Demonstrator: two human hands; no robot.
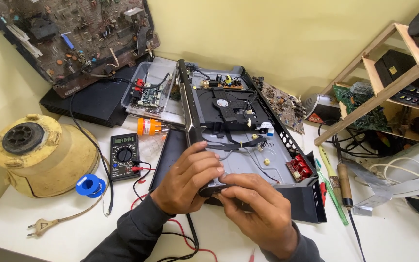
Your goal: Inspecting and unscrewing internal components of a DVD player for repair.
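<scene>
A white worktop (403,233) stands against a pale yellow wall (277,34), and its surface is crowded with electronics. Near the middle, toward the front edge, lies an opened disc player (248,140) with its lid off, showing a black disc drive, a small power board at the back and a red connector block at its right front corner. Its long black front panel (190,111) is tilted up along the left side of the metal chassis.

The left hand (187,182) is clenched around the near end of that front panel, fingers wrapped over the top. The right hand (263,208) pinches the same end from the other side, fingertips pressed against the panel's tip, so both hands touch there.

Just left of the player sits a black multimeter (123,156) with red and black leads trailing toward the front edge. Beside it is a blue spool (91,186), and at the left edge a yellowed appliance housing (40,155) with a plug on a cord in front of it. An orange bottle (150,127) lies behind the meter. A large brown circuit board (73,39) leans on the wall at the back left corner. Along the right edge are a wooden shelf (379,92) holding boards and boxes, and a wooden-handled soldering iron (344,179) next to green tools.
</scene>
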